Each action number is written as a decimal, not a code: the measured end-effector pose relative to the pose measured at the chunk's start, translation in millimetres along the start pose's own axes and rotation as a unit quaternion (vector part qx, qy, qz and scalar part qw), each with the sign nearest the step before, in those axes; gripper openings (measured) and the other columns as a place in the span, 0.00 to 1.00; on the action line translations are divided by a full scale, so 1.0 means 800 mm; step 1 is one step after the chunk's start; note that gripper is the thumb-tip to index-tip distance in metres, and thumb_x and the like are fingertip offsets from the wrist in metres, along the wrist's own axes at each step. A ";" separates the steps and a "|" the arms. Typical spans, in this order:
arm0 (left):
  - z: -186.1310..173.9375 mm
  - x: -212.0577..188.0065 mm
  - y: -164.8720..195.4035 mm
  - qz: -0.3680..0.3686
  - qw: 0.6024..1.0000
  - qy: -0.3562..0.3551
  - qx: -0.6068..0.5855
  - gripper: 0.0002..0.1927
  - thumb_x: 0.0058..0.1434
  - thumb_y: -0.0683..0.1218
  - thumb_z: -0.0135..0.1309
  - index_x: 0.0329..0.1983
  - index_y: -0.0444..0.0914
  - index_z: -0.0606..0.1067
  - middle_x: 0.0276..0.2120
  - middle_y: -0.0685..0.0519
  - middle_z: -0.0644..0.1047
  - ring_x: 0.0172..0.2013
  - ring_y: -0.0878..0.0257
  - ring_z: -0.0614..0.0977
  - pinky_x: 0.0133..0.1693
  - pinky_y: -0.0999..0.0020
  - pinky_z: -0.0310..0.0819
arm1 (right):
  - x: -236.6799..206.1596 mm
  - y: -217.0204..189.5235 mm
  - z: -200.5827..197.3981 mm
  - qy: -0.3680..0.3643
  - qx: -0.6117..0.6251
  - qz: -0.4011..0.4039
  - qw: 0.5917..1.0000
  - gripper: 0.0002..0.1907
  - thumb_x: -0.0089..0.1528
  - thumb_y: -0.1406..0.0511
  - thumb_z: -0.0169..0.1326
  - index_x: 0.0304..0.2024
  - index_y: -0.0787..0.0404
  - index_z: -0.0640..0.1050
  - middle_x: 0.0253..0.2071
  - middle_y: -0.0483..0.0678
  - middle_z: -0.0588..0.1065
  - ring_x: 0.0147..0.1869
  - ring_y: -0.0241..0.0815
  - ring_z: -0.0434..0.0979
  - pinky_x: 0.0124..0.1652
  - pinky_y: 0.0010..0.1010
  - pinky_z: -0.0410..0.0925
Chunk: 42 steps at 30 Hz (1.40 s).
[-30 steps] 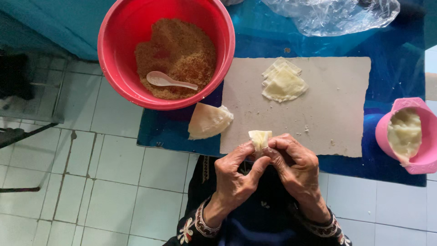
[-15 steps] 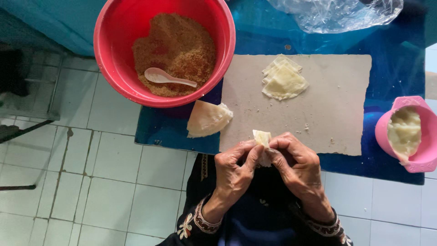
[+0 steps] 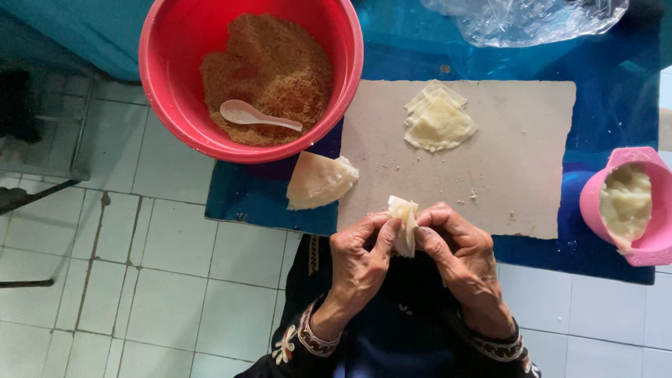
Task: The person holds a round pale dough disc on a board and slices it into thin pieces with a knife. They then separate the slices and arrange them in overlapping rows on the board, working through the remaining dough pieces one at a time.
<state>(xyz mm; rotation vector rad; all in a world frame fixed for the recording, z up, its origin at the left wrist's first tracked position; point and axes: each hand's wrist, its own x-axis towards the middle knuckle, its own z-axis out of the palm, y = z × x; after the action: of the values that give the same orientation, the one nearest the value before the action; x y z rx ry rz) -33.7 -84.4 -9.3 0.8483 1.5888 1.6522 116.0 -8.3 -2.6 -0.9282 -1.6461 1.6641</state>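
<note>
Dough wrapper, thin, pale and folded, sits pinched between the fingertips of the left hand and right hand at the worktop edge; it looks soft, light and easily torn, best gripped gently along its seam.

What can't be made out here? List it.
- Head view: the dumpling wrapper is pinched between both hands; fingers hide any filling.
- Plastic bag: cut off by the top edge.
- Pink cup: right edge cuts it.
</note>
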 end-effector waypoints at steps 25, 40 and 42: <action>-0.019 -0.003 -0.015 -0.137 0.970 0.072 -0.188 0.14 0.68 0.48 0.55 0.42 0.31 0.81 0.30 0.55 0.82 0.29 0.71 0.80 0.33 0.74 0.77 | 0.017 -0.017 -0.058 0.083 0.332 0.093 0.935 0.15 0.70 0.68 0.48 0.57 0.70 0.73 0.51 0.52 0.77 0.54 0.43 0.79 0.55 0.39 0.72; -0.022 0.002 -0.014 -0.152 0.965 0.040 -0.208 0.14 0.68 0.48 0.55 0.40 0.30 0.81 0.30 0.53 0.82 0.29 0.69 0.82 0.33 0.72 0.80 | 0.157 -0.044 -0.061 0.116 -0.624 -0.347 0.691 0.06 0.69 0.71 0.61 0.46 0.60 0.76 0.43 0.49 0.74 0.48 0.47 0.74 0.49 0.41 0.61; -0.022 0.002 -0.016 -0.153 0.965 0.039 -0.209 0.13 0.67 0.48 0.56 0.40 0.31 0.81 0.30 0.54 0.82 0.29 0.70 0.81 0.32 0.73 0.79 | 0.154 -0.039 -0.054 0.089 -0.639 -0.362 0.673 0.07 0.66 0.71 0.62 0.45 0.59 0.77 0.42 0.47 0.75 0.47 0.46 0.74 0.50 0.43 0.59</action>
<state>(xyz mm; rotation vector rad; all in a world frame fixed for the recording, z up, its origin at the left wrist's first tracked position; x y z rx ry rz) -48.3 -92.6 -22.7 0.3068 1.2727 1.7172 80.6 118.9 21.9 -0.7100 -2.4862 -0.3134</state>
